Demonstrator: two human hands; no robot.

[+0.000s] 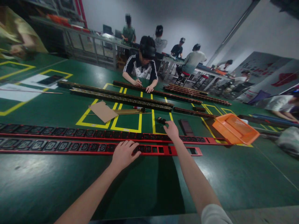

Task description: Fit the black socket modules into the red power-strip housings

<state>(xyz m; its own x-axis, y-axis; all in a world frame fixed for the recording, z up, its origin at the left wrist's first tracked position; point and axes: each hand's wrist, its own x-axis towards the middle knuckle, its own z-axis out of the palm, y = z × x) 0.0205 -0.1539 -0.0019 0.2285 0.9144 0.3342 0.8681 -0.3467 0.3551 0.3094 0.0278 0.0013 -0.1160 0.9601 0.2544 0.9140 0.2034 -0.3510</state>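
Note:
Two long red strips filled with black sockets lie across the green table. My left hand (pixel 125 153) rests on the nearer strip (pixel 167 151), its fingers bent over the sockets and its thumb apart. Square openings show in that strip to the right of the hand. Beyond the farther strip (pixel 217 141), my right hand (pixel 172 130) reaches to a few small black parts (pixel 161 120); its fingertips are at their right edge, and whether they grip one cannot be made out.
An orange tray (pixel 235 127) stands at the right, near a dark flat block (pixel 185 127). Cardboard (pixel 103 112) and thin brass-coloured strips (pixel 128 111) lie behind the red strips. Long dark rails (pixel 121 99) cross the table. Opposite, a person (pixel 142 67) works on another rail.

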